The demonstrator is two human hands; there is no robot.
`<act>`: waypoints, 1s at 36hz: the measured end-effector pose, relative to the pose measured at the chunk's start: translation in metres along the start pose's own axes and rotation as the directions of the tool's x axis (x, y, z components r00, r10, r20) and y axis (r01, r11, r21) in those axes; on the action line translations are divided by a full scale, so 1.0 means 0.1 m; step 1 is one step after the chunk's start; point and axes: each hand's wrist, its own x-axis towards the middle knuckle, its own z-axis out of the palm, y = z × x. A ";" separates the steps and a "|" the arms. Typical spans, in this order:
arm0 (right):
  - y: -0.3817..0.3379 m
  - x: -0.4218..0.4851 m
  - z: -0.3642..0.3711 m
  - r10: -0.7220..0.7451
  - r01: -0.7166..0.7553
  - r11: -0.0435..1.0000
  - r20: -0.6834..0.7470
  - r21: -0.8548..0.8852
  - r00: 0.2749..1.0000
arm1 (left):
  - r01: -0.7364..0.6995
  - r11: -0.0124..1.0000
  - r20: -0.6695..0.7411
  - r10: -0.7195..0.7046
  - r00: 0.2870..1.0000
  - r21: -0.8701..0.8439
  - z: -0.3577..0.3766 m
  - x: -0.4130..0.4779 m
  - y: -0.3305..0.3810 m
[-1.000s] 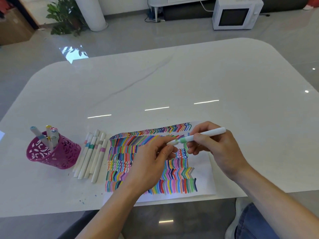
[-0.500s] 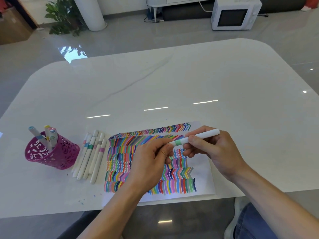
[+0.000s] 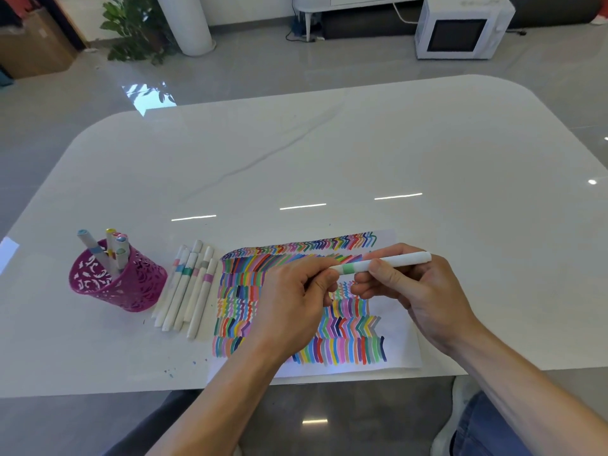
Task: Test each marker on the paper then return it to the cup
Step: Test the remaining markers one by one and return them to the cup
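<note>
LIGHT bright, even, probably from overhead strips | GLARE three thin white streaks plus one dot on glossy table (image 3: 329, 159); pale window patch on floor (image 3: 263, 67), far left | SHADOW soft, faint, short | FOCUS crisp at centre, slightly softer toward corners | DISTORTION wide-angle bowing along table edges

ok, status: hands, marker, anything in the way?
Left hand pinches one end of the green-banded marker, right hand grips its barrel. Marker above the paper, not yet in the pink cup. Loose markers lie between cup and paper.
</note>
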 end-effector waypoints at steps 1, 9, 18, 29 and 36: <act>0.00 0.00 0.01 -0.002 0.002 1.000 -0.001 0.000 1.000 | -0.006 1.000 -0.003 0.006 1.000 0.001 -0.01 0.00 0.00; -0.01 0.02 0.06 -0.002 0.002 1.000 -0.009 -0.001 1.000 | -0.029 0.999 -0.032 0.030 0.999 0.026 -0.01 -0.01 -0.02; -0.02 0.04 0.07 0.018 -0.016 0.999 0.049 -0.049 0.999 | 0.015 1.000 -0.016 -0.015 1.000 -0.008 -0.11 0.00 0.01; 0.00 0.15 0.17 0.065 -0.067 0.994 -0.023 -0.082 0.998 | 0.013 0.890 -0.231 -0.132 0.964 -0.455 -0.51 -0.04 0.01; 0.06 0.20 0.35 0.062 -0.055 0.975 0.027 -0.217 0.998 | -0.058 0.979 -0.456 -0.039 0.889 -0.196 -0.82 -0.14 -0.09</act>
